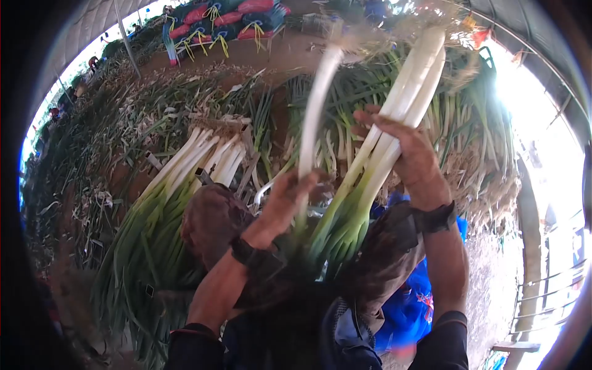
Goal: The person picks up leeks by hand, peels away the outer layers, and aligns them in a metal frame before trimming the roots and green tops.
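My right hand point(414, 154) is wrapped round a few thick leeks point(394, 117), their white shanks and roots pointing up and their green leaves hanging down between my knees. In my left hand point(285, 200) is a single leek point(317, 102), held near its lower part and smeared by motion, with its root end up. A bundle of leeks point(176, 179) leans beside my left knee, white ends up, against a small metal frame. Both wrists carry dark bands.
Ahead lies a long pile of leeks point(481, 105) with roots toward me at the right. Leaf scraps point(142, 102) cover the ground at the left. Red and green sacks point(222, 24) tied with yellow cord are stacked at the back. A blue bag point(410, 302) is beside my right leg.
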A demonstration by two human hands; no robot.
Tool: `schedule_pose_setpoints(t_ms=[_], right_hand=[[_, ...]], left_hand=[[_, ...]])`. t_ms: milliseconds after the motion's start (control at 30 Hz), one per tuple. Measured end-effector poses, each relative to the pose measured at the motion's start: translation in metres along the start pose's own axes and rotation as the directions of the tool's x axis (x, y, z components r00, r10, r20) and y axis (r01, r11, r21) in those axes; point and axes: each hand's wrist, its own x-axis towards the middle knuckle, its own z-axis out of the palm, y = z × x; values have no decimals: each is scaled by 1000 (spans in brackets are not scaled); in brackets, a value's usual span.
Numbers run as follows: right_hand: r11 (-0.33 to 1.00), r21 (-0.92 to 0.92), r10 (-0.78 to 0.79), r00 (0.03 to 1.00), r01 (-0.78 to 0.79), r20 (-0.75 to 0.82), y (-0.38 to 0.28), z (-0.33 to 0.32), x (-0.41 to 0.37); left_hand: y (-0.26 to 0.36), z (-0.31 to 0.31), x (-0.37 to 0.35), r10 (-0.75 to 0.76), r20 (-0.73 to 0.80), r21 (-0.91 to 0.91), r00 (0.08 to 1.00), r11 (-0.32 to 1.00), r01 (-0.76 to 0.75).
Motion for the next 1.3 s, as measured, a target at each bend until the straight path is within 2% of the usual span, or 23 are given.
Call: schedule_pose_setpoints(t_ms=[133,200,233,300,367,467,533,567,600,667,700,767,900,967,1000,1067,1100,1133,1167,1200,1233,1267,1300], right_hand=[[999,35,-20,1000,20,10,-1,22,-4],[874,-396,-181,944,283,274,6,29,-1],[881,-389,-173,948,271,268,6,31,-2],[999,32,16,984,-22,179,-2,37,-5],[999,-38,-20,989,26,150,-3,40,-4],[986,-141,-71,990,88,120,-17,45,-8],[975,-157,-147,985,160,89,-35,43,-11],[966,-201,-154,987,159,42,-47,44,-14],[969,-184,-161,986,164,31,-54,36,-13],[945,-224,-239,970,241,36,-68,32,-13],[939,-218,-261,964,266,51,-70,36,-19],[929,-241,-281,959,280,31,-77,39,-25],[918,-260,-315,949,298,-25,-88,24,-27],[901,-285,-363,928,327,-83,-99,18,-33],[901,-282,-364,928,330,-77,-103,25,-42],[794,-464,-497,858,392,-126,-110,44,-62],[800,-439,-497,861,408,-106,-116,40,-61],[847,-355,-471,869,397,-153,-123,23,-56],[886,-265,-435,880,381,-191,-128,6,-47],[915,-179,-395,891,361,-223,-127,5,-39],[825,-422,-478,863,376,-164,-120,20,-43],[670,-640,-551,830,377,-88,-112,38,-51],[671,-626,-556,828,397,-69,-102,58,-55]], left_hand=[[33,15,17,52,149,32,988,998,-57],[46,23,17,-198,213,429,957,899,90],[33,20,19,-116,199,306,973,951,51],[29,20,20,-107,235,318,966,948,27],[30,22,19,-77,264,334,961,942,-16],[31,27,4,85,311,168,947,975,-143],[33,19,-10,185,201,428,962,867,-256],[24,7,-20,275,205,680,939,650,-338],[15,11,-34,274,205,679,940,652,-339],[1,13,-62,69,220,923,973,309,-231],[-7,12,-65,72,215,924,974,309,-226],[-29,8,-60,133,261,952,956,126,-278],[-38,-8,-61,227,267,929,937,198,-313],[-39,-21,-67,-148,129,974,981,-165,-153],[-43,-31,-71,-144,124,975,982,-168,-148],[-50,-51,-82,-327,19,942,945,-310,-126],[-43,-48,-84,-336,38,952,941,-273,-136],[-44,-43,-83,-173,185,963,967,-162,-213],[-28,-15,-77,149,291,930,945,186,-316],[-14,16,-68,209,254,902,944,302,-309],[-26,39,-57,478,289,865,830,241,-440],[0,74,-50,479,238,894,845,232,-383],[4,99,-31,597,224,936,770,88,-341]])
